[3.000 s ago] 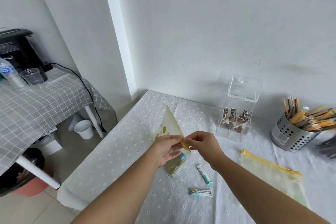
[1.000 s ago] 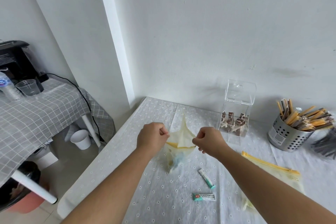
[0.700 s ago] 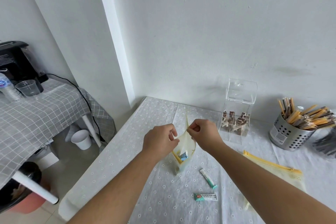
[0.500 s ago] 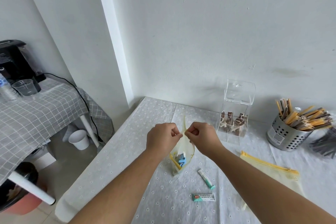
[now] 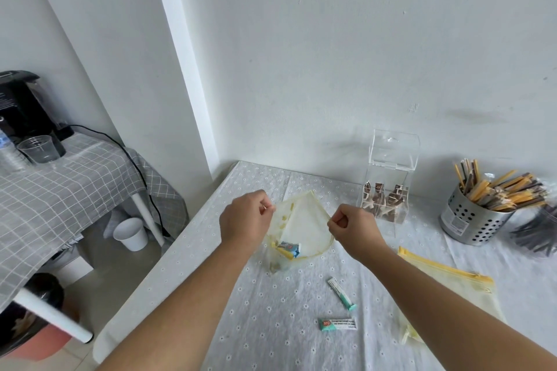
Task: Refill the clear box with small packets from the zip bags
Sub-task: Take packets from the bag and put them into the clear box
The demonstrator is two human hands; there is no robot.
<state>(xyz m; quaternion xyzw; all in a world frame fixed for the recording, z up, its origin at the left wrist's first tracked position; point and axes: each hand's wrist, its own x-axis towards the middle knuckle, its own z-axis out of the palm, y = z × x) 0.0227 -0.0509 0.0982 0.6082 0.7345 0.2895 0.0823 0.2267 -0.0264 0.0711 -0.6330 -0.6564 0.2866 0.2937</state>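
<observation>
Pinching opposite lips of the bag (image 5: 304, 220), the left hand (image 5: 245, 221) and right hand (image 5: 351, 230) hold it apart, fingers curled on each rim, so its mouth gapes between them just above the cloth (image 5: 271, 325). A few packets (image 5: 289, 248) sit in the bag's bottom, at 6 o'clock from the left hand. This looks like the opening step. Next, one hand likely has to let go and reach in, or the bag gets tipped toward the box (image 5: 388, 184), which stands partly stocked at 2 o'clock from the right hand. Two loose packets (image 5: 342, 294) lie at 5 o'clock from the bag, and a second bag (image 5: 446, 286) at 4 o'clock. Half a second ago the hands sat nearly together and the mouth was a slit; now it is wide.
</observation>
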